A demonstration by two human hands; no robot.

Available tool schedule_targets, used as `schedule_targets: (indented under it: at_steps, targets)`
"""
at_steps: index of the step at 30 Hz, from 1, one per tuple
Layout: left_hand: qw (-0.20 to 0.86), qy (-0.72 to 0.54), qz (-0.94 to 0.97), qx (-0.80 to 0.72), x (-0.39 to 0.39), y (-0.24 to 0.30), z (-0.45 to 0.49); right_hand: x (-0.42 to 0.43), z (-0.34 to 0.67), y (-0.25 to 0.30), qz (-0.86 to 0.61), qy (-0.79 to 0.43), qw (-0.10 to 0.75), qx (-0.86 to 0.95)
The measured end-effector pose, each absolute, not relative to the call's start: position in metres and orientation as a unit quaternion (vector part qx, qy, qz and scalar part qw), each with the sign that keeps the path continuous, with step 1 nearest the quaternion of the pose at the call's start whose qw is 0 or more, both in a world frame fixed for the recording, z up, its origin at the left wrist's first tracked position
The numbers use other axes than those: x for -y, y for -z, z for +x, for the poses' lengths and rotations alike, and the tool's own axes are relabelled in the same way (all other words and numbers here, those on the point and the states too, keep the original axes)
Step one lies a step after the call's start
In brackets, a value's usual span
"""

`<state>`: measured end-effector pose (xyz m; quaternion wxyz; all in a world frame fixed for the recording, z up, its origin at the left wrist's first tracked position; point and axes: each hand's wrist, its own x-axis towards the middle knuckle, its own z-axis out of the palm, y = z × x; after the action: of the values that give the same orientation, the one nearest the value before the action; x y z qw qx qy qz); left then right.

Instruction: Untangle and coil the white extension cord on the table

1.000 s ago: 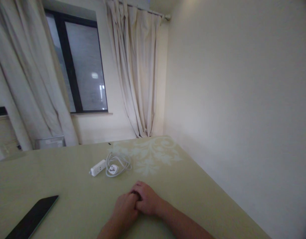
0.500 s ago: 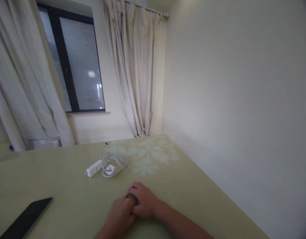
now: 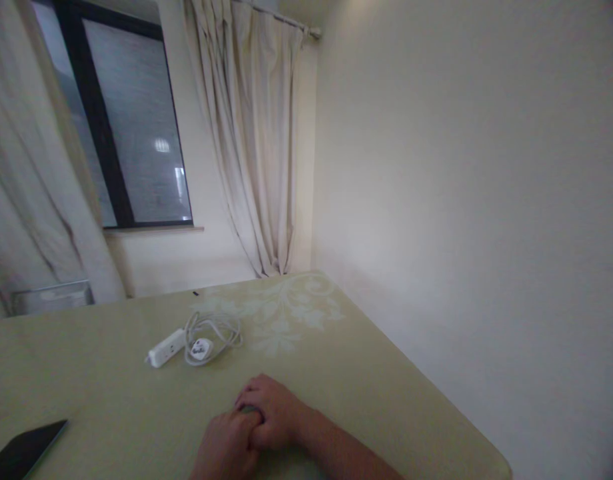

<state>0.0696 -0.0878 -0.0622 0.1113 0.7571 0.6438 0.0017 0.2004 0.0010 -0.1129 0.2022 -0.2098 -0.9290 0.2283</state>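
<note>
My two hands rest together on a pale green patterned sheet (image 3: 111, 393). My left hand (image 3: 225, 448) is curled, its fingers tucked under the right. My right hand (image 3: 271, 413) lies over it with fingers wrapped round the left hand's fingertips. A small dark thing shows between them, too small to name. A white power strip (image 3: 164, 348) with its coiled white cable and plug (image 3: 206, 337) lies a short way beyond the hands.
A dark flat tablet or phone (image 3: 21, 452) lies at the lower left edge. A plain wall (image 3: 461, 200) runs along the right side of the sheet. Cream curtains (image 3: 251, 147) and a dark-framed window (image 3: 131, 133) stand behind.
The view has swung to the right, so everything sits further left and lower in frame. My hands stay clasped in the same place on the sheet.
</note>
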Motion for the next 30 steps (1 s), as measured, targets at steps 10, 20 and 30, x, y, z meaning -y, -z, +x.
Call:
schedule_targets:
  at_steps: [10,20,30]
  targets:
    - [0.087,-0.038,0.764,-0.638,0.085,0.065,0.069,-0.002,0.204,0.108,-0.208,-0.243,0.222,0.921]
    - [0.078,-0.047,0.767,-0.635,0.084,0.066,0.065,0.000,0.204,0.102,-0.217,-0.252,0.234,0.914]
    - [0.086,-0.046,0.758,-0.645,0.082,0.062,0.065,-0.001,0.203,0.103,-0.226,-0.249,0.223,0.915]
